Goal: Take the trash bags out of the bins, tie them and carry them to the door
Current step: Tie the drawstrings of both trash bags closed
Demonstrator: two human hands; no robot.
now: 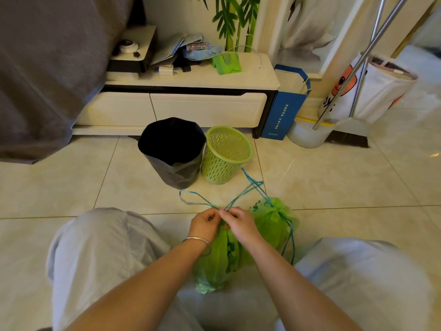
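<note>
Between my knees on the floor stands a green trash bag (218,261). My left hand (205,223) and my right hand (238,223) pinch its blue drawstring (241,194) at the bag's mouth, and loops of the string stick out away from me. A second green trash bag (272,220), closed with blue string, sits just right of it. Further off, a bin lined with a black trash bag (173,151) stands beside an unlined green slotted bin (225,155).
A low white TV cabinet (191,103) runs along the wall behind the bins. A grey cloth (47,68) hangs at the left. A blue paper bag (284,103), a white bucket (307,134), a broom (348,139) and a white laundry bag (372,91) stand at the right.
</note>
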